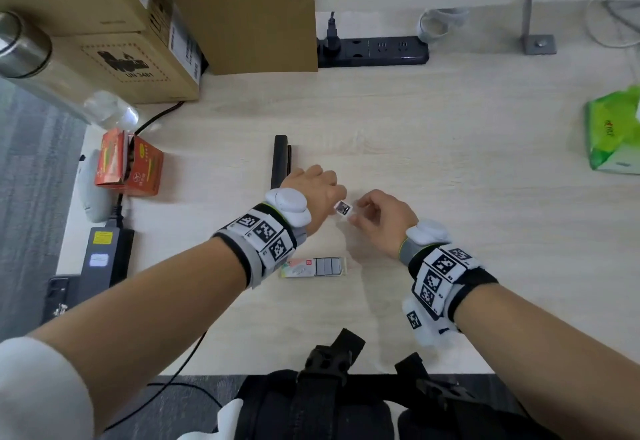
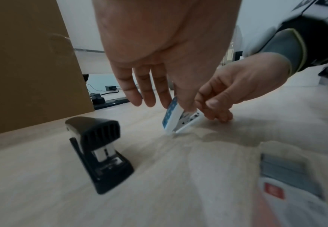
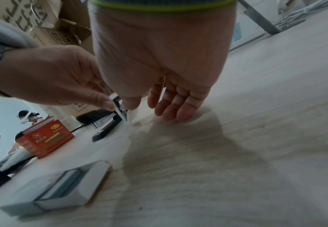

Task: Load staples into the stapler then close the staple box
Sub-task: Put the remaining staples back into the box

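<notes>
Both the left hand [image 1: 313,186] and right hand [image 1: 381,217] pinch a small white piece [image 1: 343,209], possibly a box sleeve. The stapler [image 1: 280,159] lies just beyond the left hand, long axis pointing away; the open staple box [image 1: 313,266] sits nearer the body on the table [image 1: 450,127].

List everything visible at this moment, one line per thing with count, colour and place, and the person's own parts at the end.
stapler: 1, black, on desk beyond left hand
small box: 1, white with blue side, pinched between both hands
staple box: 1, white with red mark, open, grey staples showing, near desk edge
orange carton: 1, orange-red, open, desk left
cardboard boxes: several, brown, far left
power strip: 1, black, far edge
tissue pack: 1, green, desk right
metal bottle: 1, silver, far left
power adapter: 1, black, left edge
desk: 1, light wood
left hand: pinching small box
right hand: pinching small box
</notes>
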### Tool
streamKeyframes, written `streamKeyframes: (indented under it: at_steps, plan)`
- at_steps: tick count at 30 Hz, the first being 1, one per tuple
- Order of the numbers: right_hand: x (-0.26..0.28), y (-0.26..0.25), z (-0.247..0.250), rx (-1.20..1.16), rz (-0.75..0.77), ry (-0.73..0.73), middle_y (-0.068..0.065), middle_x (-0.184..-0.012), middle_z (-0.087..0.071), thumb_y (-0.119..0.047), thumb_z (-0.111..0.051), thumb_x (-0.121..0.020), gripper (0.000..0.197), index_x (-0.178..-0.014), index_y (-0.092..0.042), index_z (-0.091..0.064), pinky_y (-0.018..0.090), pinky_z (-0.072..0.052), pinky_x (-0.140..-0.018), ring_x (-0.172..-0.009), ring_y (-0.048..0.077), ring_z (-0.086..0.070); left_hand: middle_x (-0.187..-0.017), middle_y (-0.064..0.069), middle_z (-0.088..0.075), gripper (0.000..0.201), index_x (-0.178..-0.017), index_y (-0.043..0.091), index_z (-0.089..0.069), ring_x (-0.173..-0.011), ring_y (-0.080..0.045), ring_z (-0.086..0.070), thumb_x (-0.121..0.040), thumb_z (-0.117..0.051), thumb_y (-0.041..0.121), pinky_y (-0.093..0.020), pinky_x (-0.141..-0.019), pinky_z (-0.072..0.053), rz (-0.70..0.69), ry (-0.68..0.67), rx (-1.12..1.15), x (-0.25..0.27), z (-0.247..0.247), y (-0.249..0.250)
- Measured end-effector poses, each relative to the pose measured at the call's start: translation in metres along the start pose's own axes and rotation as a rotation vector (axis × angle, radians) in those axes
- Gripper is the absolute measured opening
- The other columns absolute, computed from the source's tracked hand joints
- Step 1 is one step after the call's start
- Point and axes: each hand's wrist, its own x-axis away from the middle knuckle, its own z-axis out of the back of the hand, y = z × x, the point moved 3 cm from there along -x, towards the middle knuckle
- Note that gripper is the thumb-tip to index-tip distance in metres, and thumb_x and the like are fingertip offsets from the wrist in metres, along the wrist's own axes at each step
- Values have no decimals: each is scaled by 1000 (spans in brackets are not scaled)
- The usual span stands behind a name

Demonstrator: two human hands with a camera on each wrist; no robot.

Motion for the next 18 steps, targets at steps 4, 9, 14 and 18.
streamKeyframes:
  at_steps: [4,9,14,18]
  plan:
    - [6,-5,-8,-2,-36,-30,-6,-81,-67,-50,-59,-81,27,-90,-25,-57,30,-48,-65,-76,16,-62,-111,-3,-56,24,-112,21,-53,-97,-26,-55,-92,-52,34,-36,-69,-45,82,-89,111,16,-14,15]
    - [6,-5,-12,57,-68,-58,-8,-75,-63,-46,-66,-79,24,-84,-23,-60,26,-40,-56,-69,16,-59,-114,-5,-55,28,-115,19,-53,-95,-32,-58,-93,-49,36,-42,-79,-50,174,-190,238,24,-24,15]
    - [-2,-8,-14,144,-127,-112,-6,-84,-65,-35,-64,-80,9,-83,-27,-61,27,-45,-62,-74,17,-61,-113,-5,-57,30,-118,21,-56,-100,-29,-56,-91,-54,33,-39,-87,-45,214,-99,399,27,-25,12]
    - [-8,-11,-13,179,-170,-148,-5,-84,-65,-32,-65,-78,6,-80,-27,-62,26,-43,-62,-75,18,-61,-103,-2,-62,27,-109,20,-61,-89,-21,-59,-84,-64,32,-32,-79,-46,242,76,541,34,-27,7]
